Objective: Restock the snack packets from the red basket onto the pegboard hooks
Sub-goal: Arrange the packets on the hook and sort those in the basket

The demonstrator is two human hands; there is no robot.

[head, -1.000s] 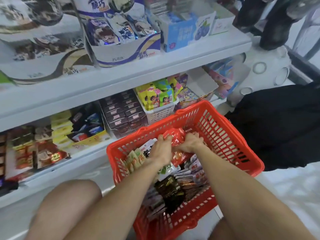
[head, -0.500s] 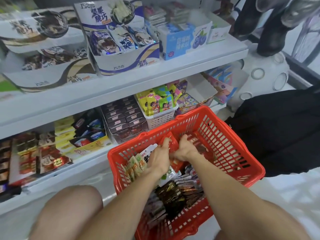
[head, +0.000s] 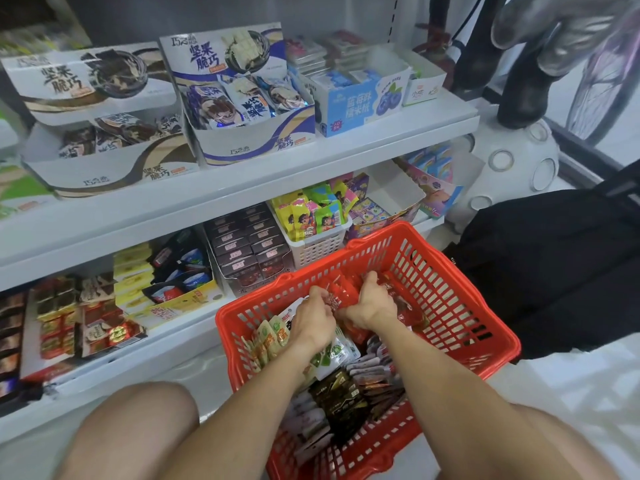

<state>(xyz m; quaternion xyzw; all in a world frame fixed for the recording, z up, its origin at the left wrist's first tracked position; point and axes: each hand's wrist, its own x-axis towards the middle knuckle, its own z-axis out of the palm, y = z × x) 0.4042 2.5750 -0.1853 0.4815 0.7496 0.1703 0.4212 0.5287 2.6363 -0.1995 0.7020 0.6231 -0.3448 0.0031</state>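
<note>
1. Red plastic basket [head: 460, 299] on the floor in front of white store shelving, holding loose snack packets: green-and-white sachets [head: 329, 355] near the left wall, dark packets [head: 341, 400] toward the near end, red packets [head: 408, 313] at the far end.
2. Left hand [head: 313, 322] and right hand [head: 370, 304] both down inside the basket, fingers curled around a bunch of red snack packets [head: 341, 292] gripped between them, just above the pile.
3. No pegboard hooks in view from the head camera.
4. White wire-pattern bin [head: 318, 245] on the lower shelf directly behind the basket's far rim, packed with yellow, green and pink cartoon packets [head: 311, 213].
5. Open display carton of dark boxes [head: 249, 240] just left of that bin; yellow carton with blue-and-black sachets [head: 180, 271] further left.
6. Upper shelf [head: 242, 188] carrying two white nut-chocolate display boxes [head: 239, 95], a blue blueberry carton [head: 360, 102] and a small white box at the right end.
7. Black bag [head: 554, 268] on the floor just right of the basket, touching or nearly touching its right wall.
8. Bare knee [head: 138, 427] at lower left, close beside the basket's near corner.
</note>
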